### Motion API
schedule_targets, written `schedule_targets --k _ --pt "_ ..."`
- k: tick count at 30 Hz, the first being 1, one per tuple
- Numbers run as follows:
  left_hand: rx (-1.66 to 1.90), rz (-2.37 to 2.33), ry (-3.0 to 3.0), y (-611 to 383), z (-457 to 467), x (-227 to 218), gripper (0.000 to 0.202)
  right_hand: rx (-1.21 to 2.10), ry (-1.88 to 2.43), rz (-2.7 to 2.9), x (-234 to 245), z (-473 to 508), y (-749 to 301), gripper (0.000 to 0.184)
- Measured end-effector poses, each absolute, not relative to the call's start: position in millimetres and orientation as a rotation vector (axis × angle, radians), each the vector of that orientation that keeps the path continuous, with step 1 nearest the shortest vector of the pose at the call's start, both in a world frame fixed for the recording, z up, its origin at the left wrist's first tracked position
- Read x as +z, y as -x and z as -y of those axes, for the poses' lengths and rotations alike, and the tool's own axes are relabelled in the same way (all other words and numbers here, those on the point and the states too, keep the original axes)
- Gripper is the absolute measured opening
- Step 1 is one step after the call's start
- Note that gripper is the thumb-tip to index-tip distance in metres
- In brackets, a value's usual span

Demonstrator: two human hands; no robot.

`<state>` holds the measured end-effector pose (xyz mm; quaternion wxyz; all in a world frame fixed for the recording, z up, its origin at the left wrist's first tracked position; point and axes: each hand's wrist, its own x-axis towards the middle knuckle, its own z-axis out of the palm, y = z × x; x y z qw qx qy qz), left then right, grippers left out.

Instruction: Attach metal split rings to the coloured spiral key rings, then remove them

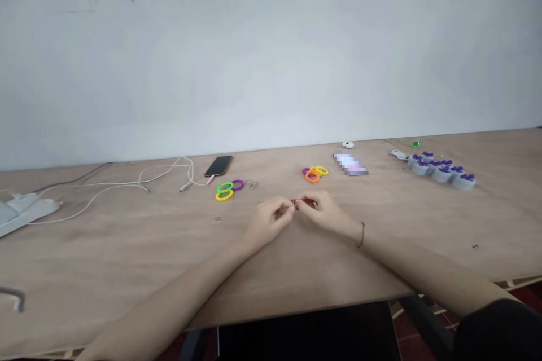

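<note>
Over the plywood table, red coil pinched by left hand and right hand

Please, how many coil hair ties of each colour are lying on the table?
Green: 1
Purple: 2
Yellow: 2
Orange: 1
Total: 6, as far as the overlapping ties show.
Not counted: the red item between the left hand and right hand.

A small red band sits pinched between my left hand and right hand. Most of it is hidden in my grip, with only short red bits showing, so I can't make out its full shape.
</note>
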<state>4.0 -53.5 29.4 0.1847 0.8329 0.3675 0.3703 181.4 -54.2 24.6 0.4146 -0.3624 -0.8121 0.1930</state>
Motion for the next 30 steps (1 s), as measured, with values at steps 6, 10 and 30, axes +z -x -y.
schedule_targets --k 6,10,30 --pt "1.047 -0.978 -2.198 -7.3 56.3 32.4 0.020 0.222 0.873 2.064 18.0 54.3 -178.5 0.017" --pt "1.071 -0.978 -2.033 -7.2 55.1 36.1 0.023 0.459 0.945 1.865 22.5 56.1 -178.5 0.014" --pt "1.105 -0.975 -1.609 -10.1 44.8 22.3 0.028 0.389 0.862 1.944 25.1 60.0 -177.4 0.008"
